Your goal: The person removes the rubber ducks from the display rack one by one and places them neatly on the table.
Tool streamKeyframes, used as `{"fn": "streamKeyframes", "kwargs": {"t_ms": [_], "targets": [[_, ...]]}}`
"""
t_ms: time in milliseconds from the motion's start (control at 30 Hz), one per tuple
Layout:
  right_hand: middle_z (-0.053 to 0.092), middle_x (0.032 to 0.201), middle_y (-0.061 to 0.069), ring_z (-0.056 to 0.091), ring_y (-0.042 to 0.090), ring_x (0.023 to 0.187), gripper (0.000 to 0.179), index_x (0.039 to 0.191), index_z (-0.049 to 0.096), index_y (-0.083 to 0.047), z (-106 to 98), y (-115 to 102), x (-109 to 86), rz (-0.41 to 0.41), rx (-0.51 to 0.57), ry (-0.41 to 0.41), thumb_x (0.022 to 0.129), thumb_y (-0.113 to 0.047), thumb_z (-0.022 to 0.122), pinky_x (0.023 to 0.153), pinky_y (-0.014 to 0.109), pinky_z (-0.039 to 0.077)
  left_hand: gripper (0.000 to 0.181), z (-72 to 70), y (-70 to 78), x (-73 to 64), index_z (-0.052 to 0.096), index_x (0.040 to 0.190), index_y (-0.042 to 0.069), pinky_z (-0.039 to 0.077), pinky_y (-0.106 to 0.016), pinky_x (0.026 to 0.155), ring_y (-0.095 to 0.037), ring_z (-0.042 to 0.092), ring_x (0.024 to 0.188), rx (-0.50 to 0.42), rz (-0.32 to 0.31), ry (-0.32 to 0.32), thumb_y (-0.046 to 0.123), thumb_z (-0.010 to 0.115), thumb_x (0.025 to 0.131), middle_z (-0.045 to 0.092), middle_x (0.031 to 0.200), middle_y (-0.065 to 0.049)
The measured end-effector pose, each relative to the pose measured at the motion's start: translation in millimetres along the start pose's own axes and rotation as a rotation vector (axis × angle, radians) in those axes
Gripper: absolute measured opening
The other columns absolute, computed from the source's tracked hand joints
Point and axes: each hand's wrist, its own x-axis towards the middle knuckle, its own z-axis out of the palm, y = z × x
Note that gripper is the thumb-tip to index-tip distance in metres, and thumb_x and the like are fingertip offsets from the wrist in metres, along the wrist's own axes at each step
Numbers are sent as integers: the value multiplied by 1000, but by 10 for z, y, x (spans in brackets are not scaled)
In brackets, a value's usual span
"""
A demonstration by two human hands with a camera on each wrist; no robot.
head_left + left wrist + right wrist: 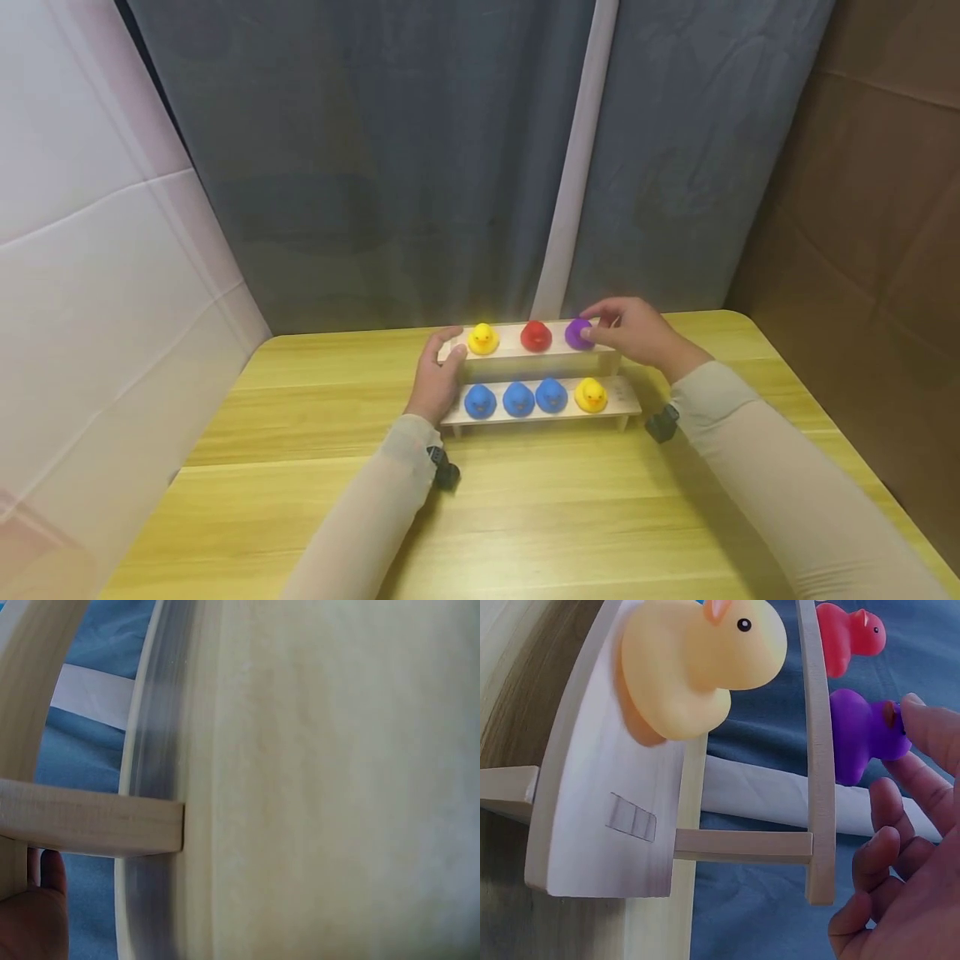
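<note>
A two-tier wooden display stand stands near the back of the table. My left hand grips the left end of its upper tier, thumb in front and fingers behind; in the left wrist view only part of that hand shows beside the wood. At the upper tier's right end, my right hand pinches a purple rubber duck between thumb and fingers. The right wrist view shows the thumb at the head of the purple duck, its base close against the upper tier. Left of it sit a red duck and a yellow duck.
On the lower tier sit three blue ducks in a row, with a yellow duck to their right. A grey curtain hangs behind the wooden table. White fabric walls the left side, brown fabric the right.
</note>
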Motion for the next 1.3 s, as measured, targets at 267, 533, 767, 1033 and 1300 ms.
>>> {"fn": "streamKeyframes", "kwargs": {"t_ms": [267, 533, 767, 1033, 1300], "targets": [[61, 101, 11, 55, 29, 94, 33, 126, 73, -15, -6, -10, 4, 12, -8, -18, 97, -30, 77, 72, 35, 50, 38, 18, 7, -5, 56, 145, 23, 22, -57, 128, -28, 35, 155, -2, -7, 7, 30, 55, 108, 48, 159, -2], [60, 100, 11, 55, 29, 95, 31, 124, 74, -15, -8, -23, -17, 9, -12, -7, 97, -30, 77, 73, 35, 50, 38, 20, 4, 1, 57, 145, 24, 23, -58, 127, -28, 34, 155, -8, -14, 4, 31, 55, 108, 47, 159, -2], [60, 98, 11, 55, 28, 94, 33, 124, 74, -16, -29, -49, -109, 1, -10, -8, 97, -35, 78, 70, 33, 50, 38, 30, 2, -4, 57, 145, 23, 23, -58, 128, -28, 35, 154, -13, -10, 13, 29, 55, 107, 48, 159, -2], [60, 97, 11, 55, 28, 91, 36, 125, 73, -17, -79, -55, -235, 14, -25, -2, 97, -39, 77, 68, 33, 49, 39, 27, 7, -6, 57, 145, 23, 21, -58, 128, -28, 35, 155, -13, -9, 13, 30, 55, 107, 48, 159, -2], [60, 100, 10, 55, 28, 96, 37, 125, 73, -19, -153, -26, -359, 18, -40, 6, 96, -42, 77, 72, 34, 50, 41, 12, 1, -9, 56, 147, 20, 20, -58, 128, -29, 35, 155, -15, -5, 11, 30, 55, 107, 48, 158, -2]]}}
